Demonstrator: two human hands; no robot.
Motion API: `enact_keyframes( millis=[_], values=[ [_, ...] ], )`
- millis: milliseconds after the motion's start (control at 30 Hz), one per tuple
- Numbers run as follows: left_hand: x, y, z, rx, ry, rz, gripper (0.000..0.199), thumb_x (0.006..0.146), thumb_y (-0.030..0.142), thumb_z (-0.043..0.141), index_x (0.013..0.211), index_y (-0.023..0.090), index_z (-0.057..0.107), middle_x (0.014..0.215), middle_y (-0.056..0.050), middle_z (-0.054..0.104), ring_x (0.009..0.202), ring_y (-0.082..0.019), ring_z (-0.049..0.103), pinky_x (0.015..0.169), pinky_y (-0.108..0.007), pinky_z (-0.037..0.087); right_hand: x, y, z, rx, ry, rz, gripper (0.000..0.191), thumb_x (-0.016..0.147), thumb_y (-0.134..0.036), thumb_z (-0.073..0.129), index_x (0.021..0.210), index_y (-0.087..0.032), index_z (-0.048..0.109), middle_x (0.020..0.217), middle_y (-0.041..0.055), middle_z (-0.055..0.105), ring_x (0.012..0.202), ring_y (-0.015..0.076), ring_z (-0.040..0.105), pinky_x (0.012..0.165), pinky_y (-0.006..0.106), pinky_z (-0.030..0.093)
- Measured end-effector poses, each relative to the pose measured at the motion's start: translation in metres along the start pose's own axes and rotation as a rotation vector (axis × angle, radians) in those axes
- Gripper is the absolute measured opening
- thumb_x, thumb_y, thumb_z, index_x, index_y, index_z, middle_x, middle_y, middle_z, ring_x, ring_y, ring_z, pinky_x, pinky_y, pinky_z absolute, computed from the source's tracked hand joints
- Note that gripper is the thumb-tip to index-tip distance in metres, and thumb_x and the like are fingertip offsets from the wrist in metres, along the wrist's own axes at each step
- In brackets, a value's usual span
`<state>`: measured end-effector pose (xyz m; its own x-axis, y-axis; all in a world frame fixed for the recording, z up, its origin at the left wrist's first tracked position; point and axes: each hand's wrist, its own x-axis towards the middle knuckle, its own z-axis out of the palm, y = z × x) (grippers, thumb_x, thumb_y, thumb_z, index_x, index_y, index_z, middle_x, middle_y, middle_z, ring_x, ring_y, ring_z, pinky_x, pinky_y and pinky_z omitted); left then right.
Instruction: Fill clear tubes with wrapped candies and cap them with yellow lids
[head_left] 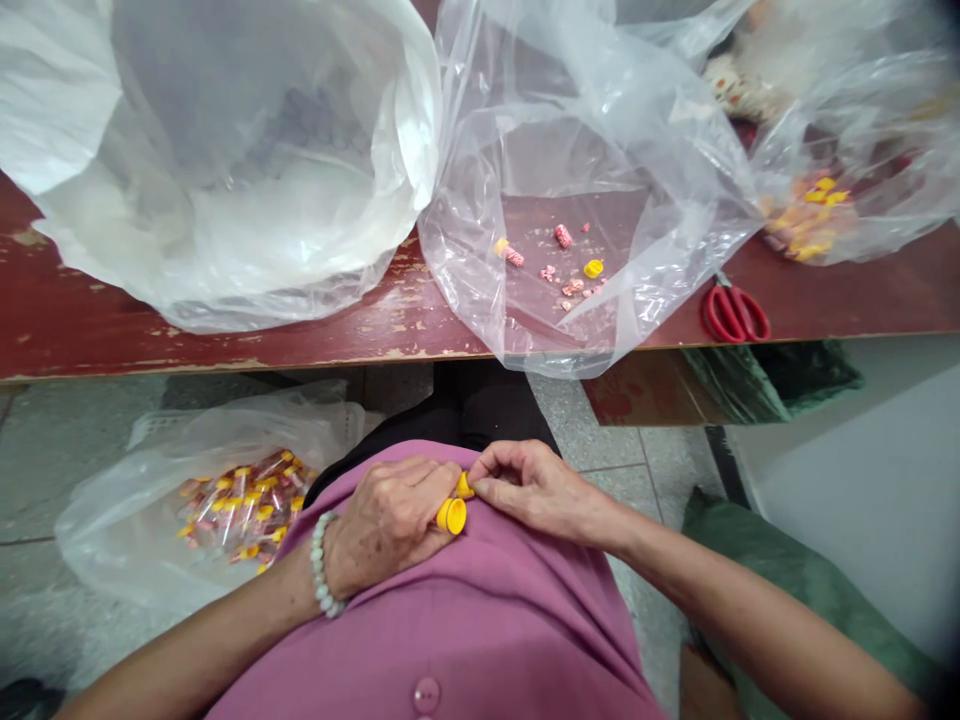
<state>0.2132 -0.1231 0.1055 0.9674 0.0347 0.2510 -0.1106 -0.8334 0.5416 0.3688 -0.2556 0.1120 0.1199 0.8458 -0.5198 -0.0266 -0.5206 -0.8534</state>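
Note:
My left hand (394,505), with a beaded bracelet at the wrist, is closed in front of my pink shirt. A round, hollow yellow cap (451,515) sticks out past its thumb side; whatever lies inside the fist is hidden. Just above it, a second yellow cap (465,486) sits between both hands. My right hand (536,490) pinches this second cap between thumb and fingertips. On my left, a clear plastic bag (112,525) holds many small clear tubes (247,500) with yellow tops and pinkish contents.
On the worn red table (300,350) lie a large white bag (405,150) and an open clear bag (465,250) with pink bits and a loose yellow cap (593,268). Red-handled scissors (735,313) rest near the edge, beside another bag (900,190) of yellow-topped pieces.

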Motion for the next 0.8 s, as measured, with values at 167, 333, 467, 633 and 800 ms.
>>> enact_keyframes(
  millis=[167, 333, 467, 633, 800],
  values=[
    [-0.002, 0.001, -0.002, 0.016, 0.018, -0.005, 0.017, 0.089, 0.024, 0.043, 0.089, 0.013, 0.056, 0.072, -0.006, 0.064, 0.066, -0.018, 0.063, 0.059, -0.028, 0.049, 0.009, -0.004, 0.002, 0.072, -0.07, 0.03, 0.016, 0.081, -0.03, 0.058, 0.08, -0.015, 0.064, 0.073, -0.0004, 0.059, 0.062, 0.0068, 0.047, 0.06, 0.02, 0.038],
    [-0.004, 0.0, -0.001, -0.008, 0.054, 0.01, 0.019, 0.09, 0.026, 0.042, 0.09, 0.012, 0.056, 0.072, -0.007, 0.064, 0.068, -0.019, 0.064, 0.062, -0.028, 0.051, 0.009, -0.014, 0.001, 0.164, -0.094, 0.138, 0.015, 0.077, -0.029, 0.064, 0.076, -0.014, 0.065, 0.062, -0.0047, 0.053, 0.051, 0.003, 0.038, 0.051, 0.017, 0.033],
    [-0.005, -0.001, -0.001, -0.029, 0.057, 0.014, 0.02, 0.09, 0.025, 0.042, 0.091, 0.011, 0.056, 0.071, -0.008, 0.064, 0.067, -0.018, 0.064, 0.062, -0.028, 0.051, 0.011, -0.018, 0.002, 0.152, -0.098, 0.166, 0.016, 0.074, -0.029, 0.066, 0.073, -0.014, 0.064, 0.058, -0.0064, 0.05, 0.047, 0.0016, 0.034, 0.046, 0.016, 0.03],
    [-0.006, -0.002, -0.001, -0.08, 0.069, -0.013, 0.018, 0.088, 0.023, 0.044, 0.091, 0.011, 0.057, 0.071, -0.008, 0.065, 0.065, -0.018, 0.064, 0.06, -0.028, 0.051, 0.015, -0.021, -0.003, 0.136, -0.172, 0.228, 0.022, 0.074, -0.037, 0.066, 0.078, -0.015, 0.063, 0.056, -0.0062, 0.049, 0.045, 0.0031, 0.038, 0.04, 0.015, 0.031],
    [-0.007, -0.003, -0.001, -0.146, 0.108, -0.078, 0.012, 0.083, 0.015, 0.048, 0.089, 0.013, 0.058, 0.076, -0.007, 0.067, 0.071, -0.017, 0.065, 0.064, -0.027, 0.052, 0.014, -0.019, -0.005, 0.127, -0.154, 0.178, 0.027, 0.076, -0.041, 0.066, 0.084, -0.015, 0.066, 0.058, -0.006, 0.049, 0.047, 0.0027, 0.037, 0.042, 0.015, 0.032]
  ],
)
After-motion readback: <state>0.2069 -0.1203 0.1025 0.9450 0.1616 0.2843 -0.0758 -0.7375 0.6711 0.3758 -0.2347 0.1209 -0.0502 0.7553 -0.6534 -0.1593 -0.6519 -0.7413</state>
